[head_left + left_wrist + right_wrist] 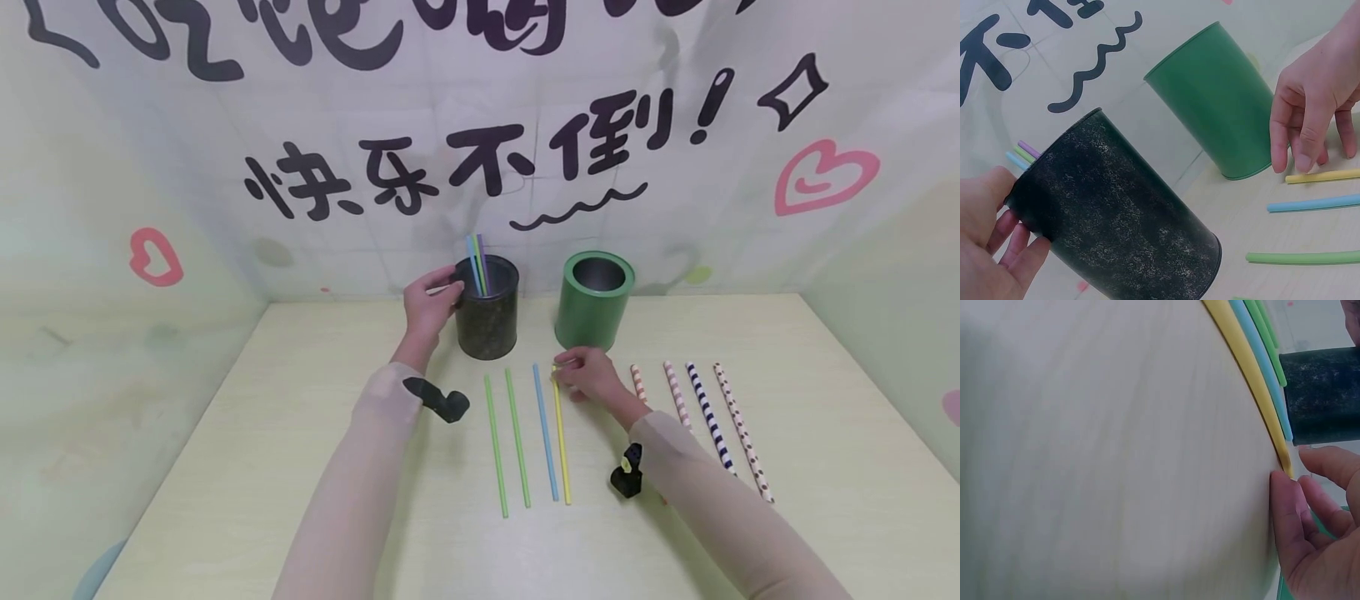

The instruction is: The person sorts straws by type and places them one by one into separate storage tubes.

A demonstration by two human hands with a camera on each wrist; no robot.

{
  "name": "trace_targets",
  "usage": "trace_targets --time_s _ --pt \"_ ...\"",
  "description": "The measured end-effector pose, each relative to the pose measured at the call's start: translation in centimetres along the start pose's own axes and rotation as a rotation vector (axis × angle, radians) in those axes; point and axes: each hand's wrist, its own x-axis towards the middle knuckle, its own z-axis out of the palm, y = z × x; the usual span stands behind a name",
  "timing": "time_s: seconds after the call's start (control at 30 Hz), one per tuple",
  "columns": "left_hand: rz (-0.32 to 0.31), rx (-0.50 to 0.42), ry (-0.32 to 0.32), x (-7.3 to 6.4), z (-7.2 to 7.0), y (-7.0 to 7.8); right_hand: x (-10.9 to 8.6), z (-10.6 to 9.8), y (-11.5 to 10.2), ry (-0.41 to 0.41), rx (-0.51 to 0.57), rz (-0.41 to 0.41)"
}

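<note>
Black can (487,329) standing upright, and the left hand (431,304) grips it by the rim on its left side, thumb and fingers clamped on the wall! Up out of its mouth poke three thin straws (479,262), blue, green and purple, tops tipped left. Over to the right hand (592,375), nearer the person and to the right of the black can: fingertips right at the far end of a yellow straw (562,437), though whether they're pinched together on it, I cannot tell. On the near side of the black can lie that yellow one, a blue straw (546,433) and two green straws (496,446), flat on the table (315,433). Right of the black can, apart from it, stands a green can (589,317). Farther right lie four patterned straws (711,417), some partly hidden by the right sleeve (720,508).
</note>
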Motion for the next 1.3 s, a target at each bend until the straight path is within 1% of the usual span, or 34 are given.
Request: trace_targets --time_s 0.33,0.8,1.07,1.3 --pt "0.005 -0.007 0.000 0.17 -0.03 -0.22 0.01 0.41 -0.23 0.030 -0.018 0.056" --pt "0.003 -0.002 -0.003 0.11 -0.03 -0.22 0.28 0.53 -0.02 0.061 -0.028 0.061" --pt "-0.004 -0.003 0.001 0.22 -0.01 -0.27 0.35 0.57 -0.23 0.079 -0.057 0.034" --pt "-0.006 -0.008 0.000 0.28 -0.07 -0.33 0.50 0.69 -0.31 0.086 -0.047 0.058"
